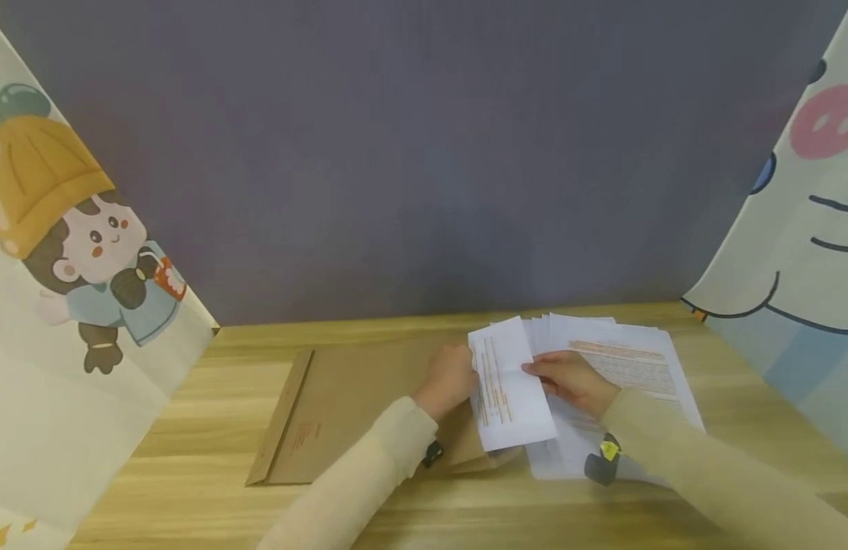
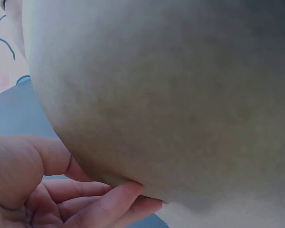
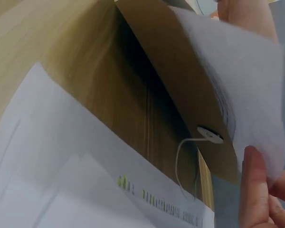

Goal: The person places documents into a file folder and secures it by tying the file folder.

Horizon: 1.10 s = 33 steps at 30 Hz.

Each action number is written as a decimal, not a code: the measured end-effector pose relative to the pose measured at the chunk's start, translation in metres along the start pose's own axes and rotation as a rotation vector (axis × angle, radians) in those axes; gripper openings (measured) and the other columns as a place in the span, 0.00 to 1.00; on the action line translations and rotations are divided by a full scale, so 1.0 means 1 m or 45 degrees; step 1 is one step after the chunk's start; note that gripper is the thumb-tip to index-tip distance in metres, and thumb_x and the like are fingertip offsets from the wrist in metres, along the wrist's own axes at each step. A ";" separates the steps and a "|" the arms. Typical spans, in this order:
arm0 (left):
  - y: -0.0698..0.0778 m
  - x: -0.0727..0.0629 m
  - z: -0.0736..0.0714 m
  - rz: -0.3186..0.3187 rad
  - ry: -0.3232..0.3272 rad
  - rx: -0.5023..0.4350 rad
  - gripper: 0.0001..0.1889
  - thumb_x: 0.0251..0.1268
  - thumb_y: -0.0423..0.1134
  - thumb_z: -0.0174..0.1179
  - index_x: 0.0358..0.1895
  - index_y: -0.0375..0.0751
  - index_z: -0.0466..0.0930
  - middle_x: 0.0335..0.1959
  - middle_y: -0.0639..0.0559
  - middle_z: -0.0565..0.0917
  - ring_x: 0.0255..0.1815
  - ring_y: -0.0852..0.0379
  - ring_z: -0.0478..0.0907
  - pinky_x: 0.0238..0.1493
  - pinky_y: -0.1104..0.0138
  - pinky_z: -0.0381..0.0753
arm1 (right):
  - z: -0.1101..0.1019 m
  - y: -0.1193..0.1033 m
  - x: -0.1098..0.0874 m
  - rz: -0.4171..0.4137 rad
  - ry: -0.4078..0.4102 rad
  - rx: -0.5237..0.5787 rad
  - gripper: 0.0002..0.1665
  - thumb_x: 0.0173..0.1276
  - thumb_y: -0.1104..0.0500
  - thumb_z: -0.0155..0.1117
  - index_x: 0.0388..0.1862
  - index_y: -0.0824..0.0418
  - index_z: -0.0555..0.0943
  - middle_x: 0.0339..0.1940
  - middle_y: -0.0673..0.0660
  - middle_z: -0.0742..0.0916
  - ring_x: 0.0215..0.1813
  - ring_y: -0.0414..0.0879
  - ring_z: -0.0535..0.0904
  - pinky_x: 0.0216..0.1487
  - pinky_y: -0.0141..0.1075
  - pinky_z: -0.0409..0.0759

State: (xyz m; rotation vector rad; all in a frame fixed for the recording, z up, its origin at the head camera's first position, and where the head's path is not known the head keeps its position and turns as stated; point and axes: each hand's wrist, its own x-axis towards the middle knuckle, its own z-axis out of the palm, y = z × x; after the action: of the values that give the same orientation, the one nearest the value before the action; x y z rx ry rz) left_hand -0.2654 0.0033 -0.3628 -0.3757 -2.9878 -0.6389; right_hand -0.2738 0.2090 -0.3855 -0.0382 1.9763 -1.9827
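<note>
White papers (image 1: 509,405) sit between both hands (image 1: 446,380) (image 1: 575,380), each pinching an opposite edge.

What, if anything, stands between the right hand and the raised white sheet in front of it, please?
Nothing visible does: the right hand pinches the raised white sheet at its right edge, with its fingers directly on the paper. The printed pages lie below the hand, not in between.

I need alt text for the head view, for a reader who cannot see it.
A person's right hand pinches white printed paper beside the left hand, which holds a brown envelope on a wooden table. More printed sheets lie to the right, and a dark panel stands behind, between walls with cartoon pictures.
</note>
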 end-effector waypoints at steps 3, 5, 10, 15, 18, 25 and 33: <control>-0.002 -0.002 0.002 0.014 0.005 -0.005 0.07 0.51 0.28 0.60 0.20 0.37 0.75 0.16 0.51 0.73 0.17 0.57 0.68 0.16 0.70 0.66 | 0.007 0.004 0.002 0.002 0.010 -0.036 0.18 0.65 0.67 0.60 0.49 0.78 0.71 0.29 0.49 0.83 0.32 0.36 0.80 0.36 0.28 0.80; -0.002 -0.003 0.004 0.024 0.004 -0.008 0.07 0.51 0.28 0.60 0.19 0.37 0.75 0.15 0.51 0.73 0.16 0.57 0.67 0.15 0.70 0.66 | 0.011 0.007 0.004 -0.006 0.005 -0.043 0.18 0.64 0.67 0.60 0.48 0.78 0.72 0.29 0.49 0.84 0.32 0.37 0.80 0.36 0.28 0.80; -0.003 -0.003 0.006 0.037 0.000 0.002 0.06 0.51 0.28 0.60 0.20 0.37 0.76 0.14 0.51 0.72 0.15 0.57 0.67 0.14 0.70 0.66 | 0.020 0.010 0.008 -0.028 -0.010 -0.073 0.15 0.63 0.67 0.60 0.46 0.78 0.73 0.29 0.49 0.83 0.32 0.37 0.81 0.37 0.29 0.81; -0.004 -0.003 0.007 0.026 0.004 -0.002 0.02 0.50 0.28 0.61 0.24 0.33 0.78 0.15 0.50 0.74 0.15 0.57 0.68 0.14 0.70 0.66 | 0.030 0.008 0.011 -0.078 0.034 -0.239 0.19 0.62 0.66 0.61 0.47 0.80 0.74 0.28 0.51 0.84 0.30 0.38 0.81 0.33 0.29 0.81; -0.004 -0.003 0.008 0.020 0.004 0.001 0.02 0.49 0.27 0.60 0.23 0.34 0.78 0.15 0.50 0.74 0.15 0.57 0.68 0.14 0.70 0.66 | 0.035 0.006 0.012 -0.085 0.104 -0.327 0.20 0.61 0.65 0.62 0.47 0.79 0.74 0.30 0.54 0.84 0.29 0.38 0.80 0.33 0.30 0.80; -0.003 -0.001 0.009 0.038 0.009 -0.010 0.05 0.51 0.27 0.59 0.22 0.36 0.77 0.14 0.51 0.72 0.14 0.58 0.67 0.13 0.71 0.65 | 0.039 -0.004 0.008 -0.080 0.171 -0.439 0.21 0.61 0.60 0.64 0.47 0.76 0.75 0.36 0.59 0.84 0.31 0.41 0.80 0.36 0.35 0.81; 0.000 0.001 0.006 0.034 0.005 -0.034 0.07 0.52 0.26 0.58 0.20 0.37 0.75 0.14 0.51 0.72 0.14 0.58 0.66 0.13 0.71 0.65 | 0.033 -0.017 -0.005 -0.055 0.063 -0.455 0.18 0.62 0.64 0.61 0.45 0.78 0.76 0.27 0.55 0.83 0.29 0.41 0.79 0.33 0.33 0.82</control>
State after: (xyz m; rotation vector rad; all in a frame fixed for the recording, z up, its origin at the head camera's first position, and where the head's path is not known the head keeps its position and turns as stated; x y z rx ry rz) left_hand -0.2665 0.0059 -0.3681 -0.4146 -2.9683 -0.6765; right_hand -0.2647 0.1774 -0.3666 -0.1197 2.3558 -1.6446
